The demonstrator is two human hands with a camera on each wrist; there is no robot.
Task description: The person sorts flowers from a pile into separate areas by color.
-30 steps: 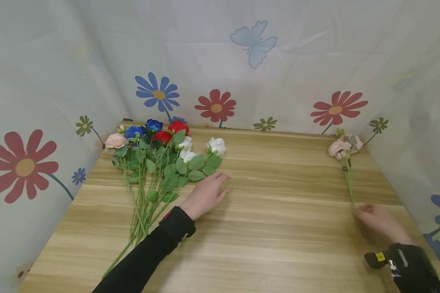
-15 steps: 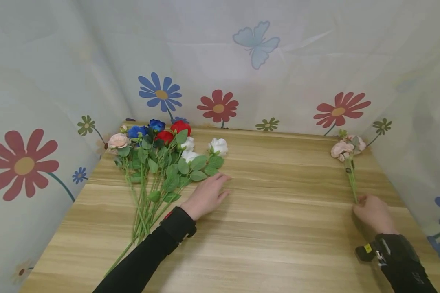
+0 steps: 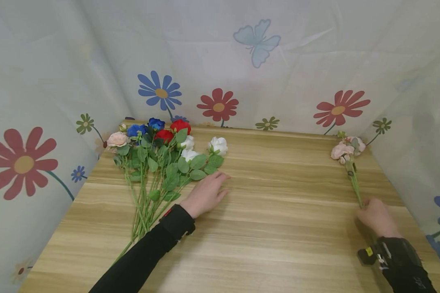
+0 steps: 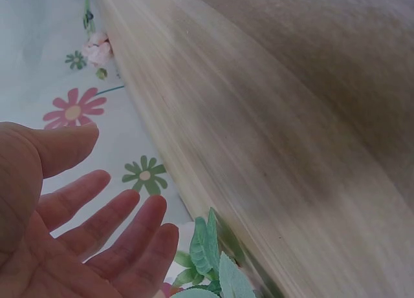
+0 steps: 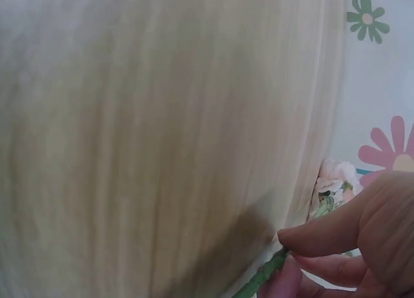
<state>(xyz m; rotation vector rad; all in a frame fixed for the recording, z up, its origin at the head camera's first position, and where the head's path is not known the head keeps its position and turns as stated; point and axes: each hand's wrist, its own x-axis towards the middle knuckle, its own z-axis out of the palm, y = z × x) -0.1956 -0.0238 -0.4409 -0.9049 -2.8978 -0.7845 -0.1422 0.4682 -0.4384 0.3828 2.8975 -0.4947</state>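
At the right side of the table, my right hand (image 3: 377,217) pinches the green stem of a pale pink artificial flower (image 3: 342,151) between thumb and fingers. The right wrist view shows the stem end (image 5: 262,277) at the fingertips. Its blossoms lie toward the back edge. My left hand (image 3: 207,194) is held with fingers spread and relaxed, holding nothing, beside the leaves of a white rose (image 3: 218,145). In the left wrist view the open palm (image 4: 97,240) faces the camera, with green leaves (image 4: 207,249) just below the fingers.
On the left lies a spread of artificial flowers: red roses (image 3: 181,126), blue ones (image 3: 136,130), white ones and a pink one (image 3: 118,139), their green stems (image 3: 143,215) running to the front. A patterned curtain (image 3: 289,81) encloses the wooden table (image 3: 278,228) at the back and sides.
My right hand moved slightly left and up to the stem, then shifted a little back to the right, the stem swinging with it. The left hand stayed nearly still.
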